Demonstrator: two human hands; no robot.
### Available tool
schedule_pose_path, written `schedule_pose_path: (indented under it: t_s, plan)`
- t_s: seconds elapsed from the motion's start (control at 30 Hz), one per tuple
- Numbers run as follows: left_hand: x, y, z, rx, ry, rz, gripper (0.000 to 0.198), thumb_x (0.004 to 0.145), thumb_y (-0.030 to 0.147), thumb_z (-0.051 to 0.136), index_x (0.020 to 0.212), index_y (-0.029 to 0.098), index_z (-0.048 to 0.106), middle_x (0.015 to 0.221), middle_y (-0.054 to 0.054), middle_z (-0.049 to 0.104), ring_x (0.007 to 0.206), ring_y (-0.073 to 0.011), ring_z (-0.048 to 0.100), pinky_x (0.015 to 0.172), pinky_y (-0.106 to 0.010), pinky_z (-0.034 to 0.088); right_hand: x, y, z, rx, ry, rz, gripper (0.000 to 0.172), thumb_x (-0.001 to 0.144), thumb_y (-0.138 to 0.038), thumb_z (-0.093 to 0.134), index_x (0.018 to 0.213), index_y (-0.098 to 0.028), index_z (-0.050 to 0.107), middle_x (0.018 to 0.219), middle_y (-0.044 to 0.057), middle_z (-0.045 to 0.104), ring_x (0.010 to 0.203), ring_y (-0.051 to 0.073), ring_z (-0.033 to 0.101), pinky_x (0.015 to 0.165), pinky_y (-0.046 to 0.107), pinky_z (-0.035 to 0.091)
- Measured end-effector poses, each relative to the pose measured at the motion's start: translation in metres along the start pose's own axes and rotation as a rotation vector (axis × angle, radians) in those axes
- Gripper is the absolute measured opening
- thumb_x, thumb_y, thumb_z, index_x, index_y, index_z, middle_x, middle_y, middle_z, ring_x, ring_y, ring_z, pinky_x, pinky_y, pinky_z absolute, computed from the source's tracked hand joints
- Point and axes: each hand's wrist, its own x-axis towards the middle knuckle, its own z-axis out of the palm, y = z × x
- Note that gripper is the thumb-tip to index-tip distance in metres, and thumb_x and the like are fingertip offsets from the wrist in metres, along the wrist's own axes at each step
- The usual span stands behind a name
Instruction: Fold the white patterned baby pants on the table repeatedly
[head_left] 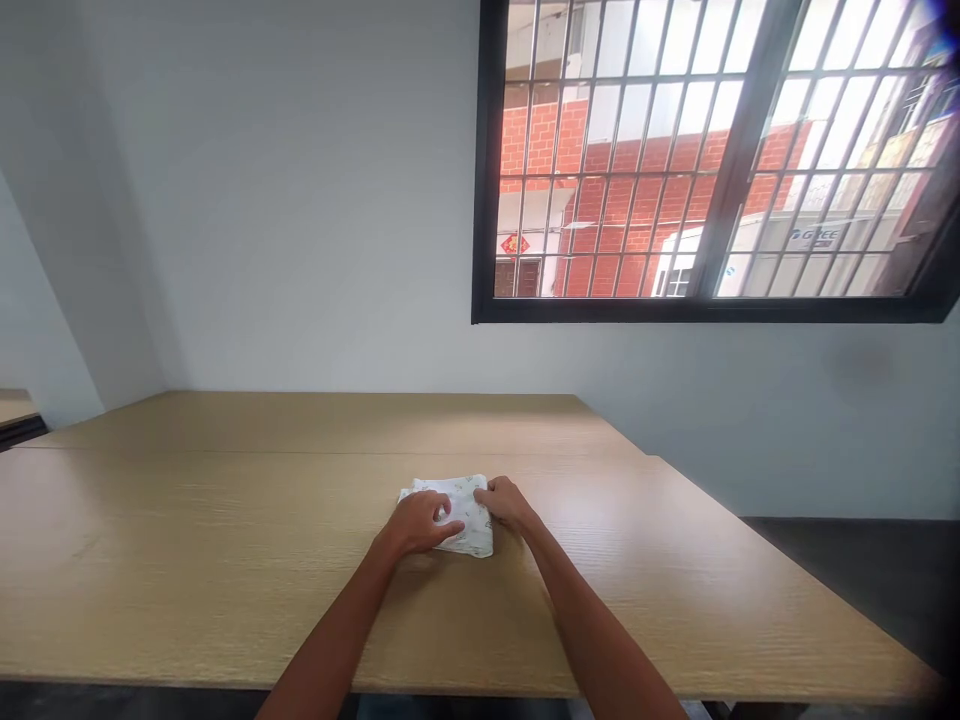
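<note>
A white cloth (pixel 472 538) with a small scattered print lies folded into a rough square on the wooden table. My left hand (pixel 420 522) rests over its left part, thumb and fingers apart in a curved shape. At the upper right edge, my right hand (pixel 507 498) pinches the cloth between thumb and fingers. The left corner of the cloth is partly hidden beneath my left hand.
The light wooden table (pixel 225 560) spreads wide to both sides, with a seam running across its far part. Its right edge slants away beside a dark floor (pixel 847 570). Behind stand a pale wall (pixel 300 200) and a barred window (pixel 637 310).
</note>
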Motion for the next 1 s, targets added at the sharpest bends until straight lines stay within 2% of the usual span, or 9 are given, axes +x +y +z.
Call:
schedule_pose_path:
  t_s: [0.07,0.13,0.23,0.33,0.43,0.53,0.67,0.87,1.0]
  plan:
    - [-0.002,0.001,0.002,0.022,0.008,0.008,0.053,0.071,0.072,0.050,0.098,0.029,0.062,0.105,0.001,0.061,0.102,-0.0165,0.053,0.104,-0.041,0.041,-0.003,-0.003,0.000,0.088,-0.041,-0.003,0.013,0.077,-0.015,0.046,0.065,-0.014,0.043,0.055,-0.002,0.040,0.046,0.007,0.036,0.041,0.020,0.024]
    - [-0.003,0.001,0.007,0.006,-0.032,0.033,0.066,0.065,0.077,0.055,0.115,0.034,0.056,0.131,0.000,0.052,0.130,-0.0234,0.043,0.125,-0.055,0.023,-0.005,-0.005,0.000,0.154,-0.047,-0.011,0.003,0.076,-0.011,0.045,0.074,-0.012,0.047,0.063,0.000,0.048,0.050,0.009,0.045,0.042,0.019,0.033]
    - [-0.003,0.002,0.018,0.014,-0.078,0.053,0.087,0.060,0.071,0.067,0.135,0.037,0.040,0.152,-0.003,0.027,0.149,-0.0240,0.018,0.133,-0.055,-0.001,-0.005,-0.005,0.002,0.221,0.025,-0.017,0.032,0.077,-0.008,0.045,0.108,-0.010,0.043,0.080,0.002,0.053,0.058,0.013,0.055,0.045,0.022,0.046]
    - [-0.002,0.010,0.026,0.001,-0.069,0.096,0.094,0.059,0.057,0.075,0.140,0.035,0.032,0.152,-0.003,0.026,0.147,-0.0241,0.022,0.134,-0.056,0.001,-0.002,-0.003,0.003,0.307,0.034,-0.043,0.054,0.081,-0.008,0.041,0.131,-0.021,0.027,0.078,-0.001,0.053,0.060,0.018,0.060,0.048,0.031,0.054]
    - [-0.003,0.020,0.028,-0.083,-0.064,0.167,0.096,0.060,0.046,0.075,0.142,0.037,0.026,0.150,0.001,0.031,0.142,-0.0225,0.030,0.133,-0.053,0.014,0.002,-0.002,0.002,0.399,-0.017,-0.047,0.035,0.080,-0.007,0.038,0.112,-0.019,0.047,0.073,-0.001,0.054,0.063,0.019,0.062,0.053,0.036,0.057]
    - [-0.003,0.019,0.024,-0.128,-0.041,0.156,0.074,0.070,0.029,0.056,0.139,0.036,0.032,0.145,0.000,0.040,0.132,-0.0194,0.043,0.121,-0.042,0.036,0.003,-0.003,-0.001,0.424,-0.067,-0.002,0.012,0.082,-0.010,0.040,0.088,-0.012,0.051,0.072,0.004,0.057,0.063,0.018,0.062,0.056,0.033,0.057]
    - [0.003,-0.001,0.009,-0.286,-0.044,0.187,0.033,0.081,0.033,0.041,0.103,0.022,0.064,0.110,-0.001,0.063,0.098,-0.0098,0.055,0.092,-0.023,0.042,-0.001,-0.005,-0.010,0.415,-0.154,0.046,0.017,0.086,-0.016,0.038,0.092,-0.010,0.052,0.074,0.008,0.062,0.065,0.020,0.064,0.050,0.024,0.050]
    - [0.020,-0.039,-0.004,-0.757,0.070,-0.081,0.040,0.072,0.049,0.062,0.093,0.015,0.064,0.082,0.002,0.061,0.066,-0.0002,0.044,0.060,-0.011,0.030,-0.001,-0.005,-0.012,0.375,-0.260,-0.076,0.022,0.080,-0.021,0.036,0.086,-0.010,0.054,0.083,0.008,0.063,0.064,0.016,0.060,0.054,0.024,0.046]
    - [0.024,-0.053,-0.001,-1.118,0.029,-0.161,0.055,0.063,0.046,0.073,0.107,0.015,0.061,0.097,-0.004,0.064,0.075,-0.0060,0.057,0.063,-0.013,0.046,0.008,0.002,-0.003,0.251,-0.075,-0.242,0.023,0.072,-0.029,0.054,0.065,-0.013,0.039,0.059,-0.002,0.036,0.054,0.006,0.032,0.051,0.019,0.023]
